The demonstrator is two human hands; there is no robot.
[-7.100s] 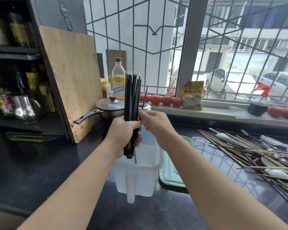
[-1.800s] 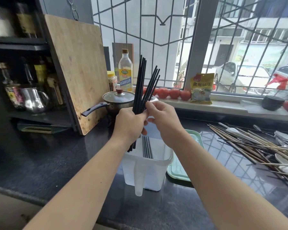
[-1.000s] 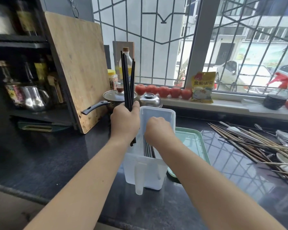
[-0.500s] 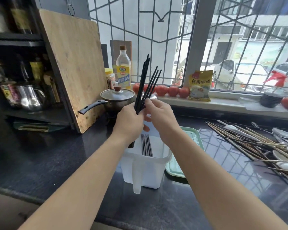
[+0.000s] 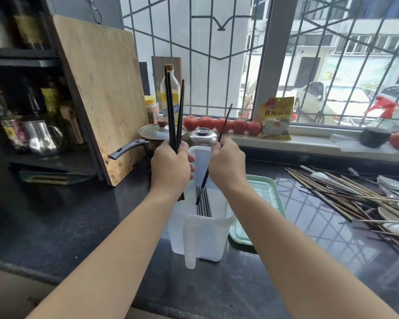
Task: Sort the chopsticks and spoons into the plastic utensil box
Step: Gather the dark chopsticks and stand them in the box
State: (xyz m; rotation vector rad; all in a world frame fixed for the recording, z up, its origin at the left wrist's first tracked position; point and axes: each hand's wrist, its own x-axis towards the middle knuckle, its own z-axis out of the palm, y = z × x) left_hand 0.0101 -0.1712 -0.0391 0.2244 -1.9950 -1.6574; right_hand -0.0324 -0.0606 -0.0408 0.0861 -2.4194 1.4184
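My left hand [image 5: 171, 166] grips a small bunch of black chopsticks [image 5: 172, 111] upright over the left side of the white plastic utensil box [image 5: 203, 236]. My right hand [image 5: 227, 165] pinches a single black chopstick [image 5: 224, 125], tilted, with its lower tip down inside the box. Several black chopsticks [image 5: 203, 203] stand in the box. A pile of wooden and dark chopsticks [image 5: 346, 196] mixed with spoons [image 5: 392, 185] lies on the dark counter at the right.
A pale green tray lid [image 5: 263, 192] lies right of the box. Behind stand a lidded pan [image 5: 157, 134], a steel pot [image 5: 203, 135], an oil bottle [image 5: 171, 93] and a leaning wooden board [image 5: 101, 93]. Tomatoes [image 5: 221, 124] line the sill.
My right hand has drawn one chopstick away from the bunch and lowered its tip into the box. The bunch in my left hand has swung upright.
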